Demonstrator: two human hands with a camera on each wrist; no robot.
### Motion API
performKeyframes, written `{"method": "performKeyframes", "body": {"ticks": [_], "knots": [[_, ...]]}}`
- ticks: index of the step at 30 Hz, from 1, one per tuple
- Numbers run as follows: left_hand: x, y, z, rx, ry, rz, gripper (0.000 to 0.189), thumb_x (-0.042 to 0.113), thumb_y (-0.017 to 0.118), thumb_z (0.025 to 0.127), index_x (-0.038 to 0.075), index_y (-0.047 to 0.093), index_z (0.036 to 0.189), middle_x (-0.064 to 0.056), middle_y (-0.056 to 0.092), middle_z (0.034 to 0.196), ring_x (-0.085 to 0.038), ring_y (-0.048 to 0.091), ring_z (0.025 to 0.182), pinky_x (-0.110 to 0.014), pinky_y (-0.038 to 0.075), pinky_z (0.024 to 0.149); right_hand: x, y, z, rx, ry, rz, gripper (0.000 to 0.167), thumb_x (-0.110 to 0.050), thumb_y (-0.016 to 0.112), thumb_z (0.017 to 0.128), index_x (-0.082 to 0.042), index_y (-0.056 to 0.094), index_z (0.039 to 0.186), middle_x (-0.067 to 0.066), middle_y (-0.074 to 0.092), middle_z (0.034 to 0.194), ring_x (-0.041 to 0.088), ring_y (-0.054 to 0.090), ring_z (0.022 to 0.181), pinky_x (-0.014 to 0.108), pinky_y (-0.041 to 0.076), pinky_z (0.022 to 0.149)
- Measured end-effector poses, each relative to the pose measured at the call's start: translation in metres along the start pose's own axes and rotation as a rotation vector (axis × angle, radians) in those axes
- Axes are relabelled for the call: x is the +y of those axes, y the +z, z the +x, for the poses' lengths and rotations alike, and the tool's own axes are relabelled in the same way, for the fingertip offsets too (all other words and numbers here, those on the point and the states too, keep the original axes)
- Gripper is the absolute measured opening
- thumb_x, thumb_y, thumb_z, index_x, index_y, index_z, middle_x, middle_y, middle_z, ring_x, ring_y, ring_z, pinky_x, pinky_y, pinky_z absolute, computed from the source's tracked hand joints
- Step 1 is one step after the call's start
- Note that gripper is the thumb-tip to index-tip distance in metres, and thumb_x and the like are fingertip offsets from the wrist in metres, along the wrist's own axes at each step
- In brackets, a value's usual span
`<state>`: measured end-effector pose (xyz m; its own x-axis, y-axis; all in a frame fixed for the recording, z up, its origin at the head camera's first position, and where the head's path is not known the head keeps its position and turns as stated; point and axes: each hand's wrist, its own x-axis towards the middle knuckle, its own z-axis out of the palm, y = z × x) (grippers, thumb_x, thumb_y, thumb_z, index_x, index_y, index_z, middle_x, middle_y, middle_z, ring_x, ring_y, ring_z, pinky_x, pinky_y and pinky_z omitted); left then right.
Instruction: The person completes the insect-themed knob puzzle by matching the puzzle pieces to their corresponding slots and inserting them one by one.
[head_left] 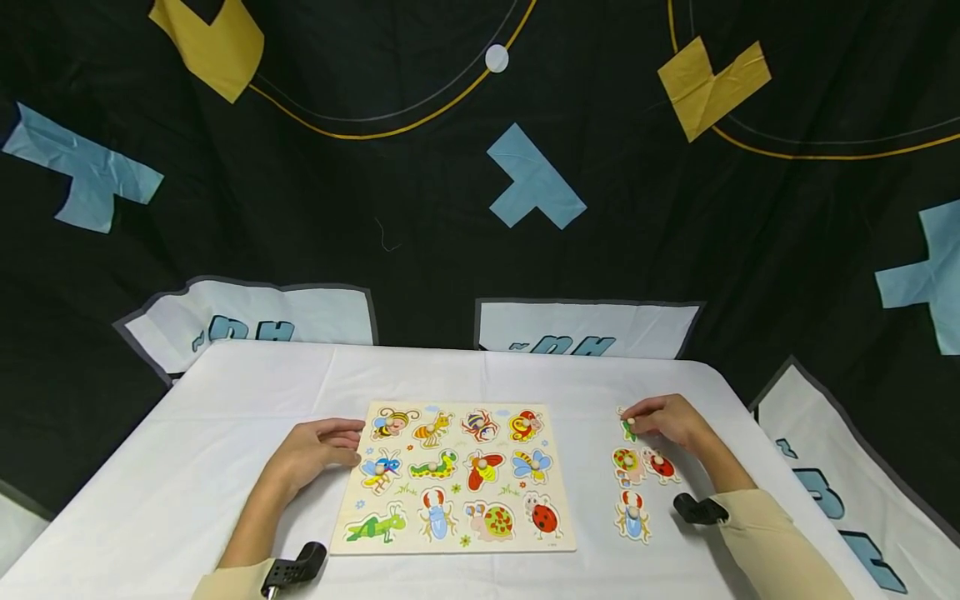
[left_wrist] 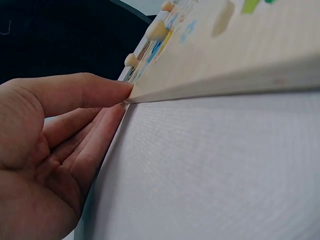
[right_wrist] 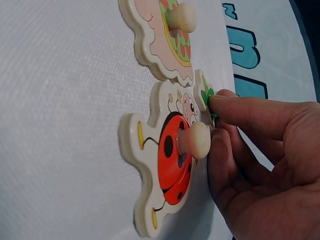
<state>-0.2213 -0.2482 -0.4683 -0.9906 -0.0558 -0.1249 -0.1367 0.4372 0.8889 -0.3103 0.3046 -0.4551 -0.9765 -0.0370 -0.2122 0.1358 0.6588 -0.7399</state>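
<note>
A wooden peg puzzle board (head_left: pixel 450 546) with insect pictures lies flat on the white table. My left hand (head_left: pixel 311 454) rests against its left edge, with thumb and fingertips touching the rim, as the left wrist view shows at the board corner (left_wrist: pixel 200 82). Over on the right, my right hand (head_left: pixel 675 421) pinches a green puzzle piece (head_left: pixel 626 429) between thumb and fingers; most of that piece is hidden in the right wrist view. Close below that hand lie a snail piece (head_left: pixel 627 462) and a ladybug piece (right_wrist: pixel 172 155) with a round wooden knob.
A blue stag beetle piece (head_left: pixel 633 518) lies nearest the front in the right-hand group. Knobbed pieces sit in the board's upper two rows; its bottom row shows pictures without knobs. The white tablecloth (head_left: pixel 247 400) surrounds everything, and a black curtain (head_left: pixel 420 225) hangs behind.
</note>
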Motion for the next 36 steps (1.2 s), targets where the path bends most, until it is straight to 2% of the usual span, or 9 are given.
{"method": "performKeyframes", "body": {"ticks": [5,11,20,26,36], "knots": [[0.000,0.000,0.000,0.003,0.003,0.013,0.063,0.008,0.085,0.072,0.000,0.065,0.132,-0.009,0.077,0.108,-0.012,0.071,0.093,-0.022,0.048,0.083,-0.002,0.000,-0.001,0.004,0.010,0.002,0.022,-0.014,0.074,0.088,-0.009,0.078,0.108,0.010,0.074,0.116,0.024,0.059,0.099,0.036,0.045,0.086],[0.000,0.001,-0.001,0.005,-0.005,0.008,0.063,0.008,0.085,0.072,0.001,0.066,0.131,-0.008,0.077,0.109,-0.011,0.071,0.093,-0.022,0.048,0.083,-0.005,-0.002,-0.003,0.002,0.019,-0.002,0.023,-0.013,0.074,0.086,-0.008,0.078,0.108,0.010,0.074,0.113,0.024,0.059,0.097,0.033,0.046,0.081],[0.000,0.000,-0.001,0.003,0.000,0.002,0.063,0.007,0.084,0.072,0.000,0.065,0.131,-0.008,0.077,0.108,-0.011,0.071,0.093,-0.021,0.048,0.083,-0.008,-0.007,0.000,0.038,-0.014,-0.017,0.021,-0.013,0.073,0.088,-0.005,0.077,0.108,0.011,0.074,0.109,0.023,0.058,0.092,0.031,0.048,0.077],[0.000,0.000,-0.001,-0.005,0.003,-0.035,0.064,0.004,0.083,0.072,-0.002,0.064,0.132,-0.010,0.076,0.110,-0.011,0.070,0.094,-0.019,0.050,0.080,-0.010,-0.003,-0.001,0.062,-0.016,-0.007,0.020,-0.011,0.075,0.086,-0.003,0.078,0.104,0.012,0.075,0.110,0.021,0.060,0.088,0.029,0.050,0.074],[0.001,0.000,-0.002,-0.004,-0.004,-0.029,0.063,0.004,0.084,0.072,-0.001,0.064,0.132,-0.010,0.076,0.109,-0.012,0.070,0.093,-0.020,0.050,0.080,-0.016,0.006,-0.007,0.074,-0.017,-0.029,0.020,-0.012,0.076,0.085,-0.003,0.078,0.103,0.009,0.076,0.103,0.021,0.059,0.082,0.030,0.049,0.071]]}}
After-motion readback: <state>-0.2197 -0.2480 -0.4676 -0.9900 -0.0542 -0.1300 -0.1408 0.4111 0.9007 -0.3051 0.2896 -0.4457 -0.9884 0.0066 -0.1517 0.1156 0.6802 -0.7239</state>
